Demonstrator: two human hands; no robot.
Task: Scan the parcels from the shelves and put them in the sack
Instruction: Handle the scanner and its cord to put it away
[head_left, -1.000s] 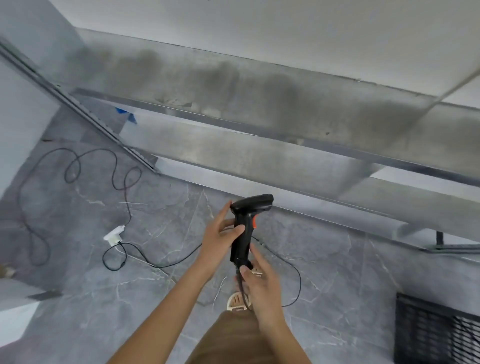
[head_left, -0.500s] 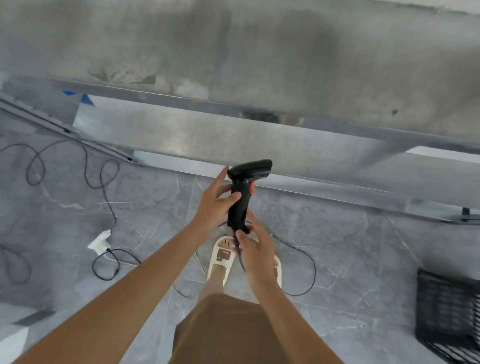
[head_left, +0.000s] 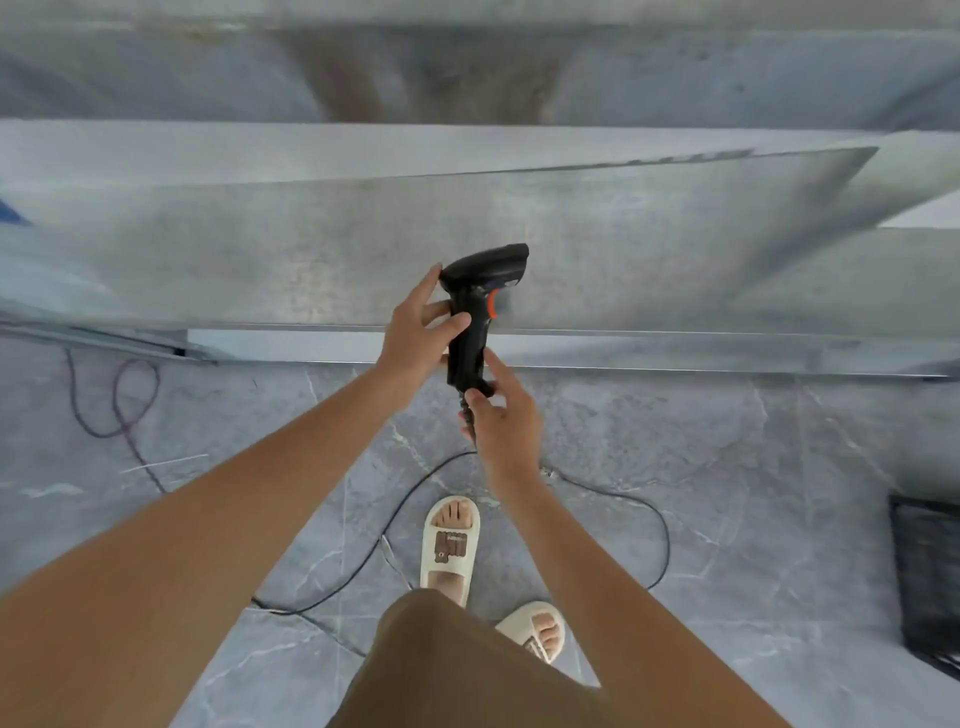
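A black handheld barcode scanner (head_left: 480, 291) with an orange trigger is held upright in front of the metal shelves (head_left: 311, 249). My left hand (head_left: 415, 327) wraps the upper part of its handle. My right hand (head_left: 501, 415) pinches the bottom of the handle where the cable leaves it. The scanner's head points right. No parcel and no sack are in view.
The scanner's black cable (head_left: 613, 499) loops over the grey marble floor around my sandalled feet (head_left: 449, 545). Another thin cable (head_left: 119, 410) lies at the left. A black mesh crate (head_left: 930, 577) sits at the right edge. The shelf boards are bare metal.
The view has tilted down and closer to the shelves. Both hands keep the same hold on the scanner. My feet and the cable loop have come into sight.
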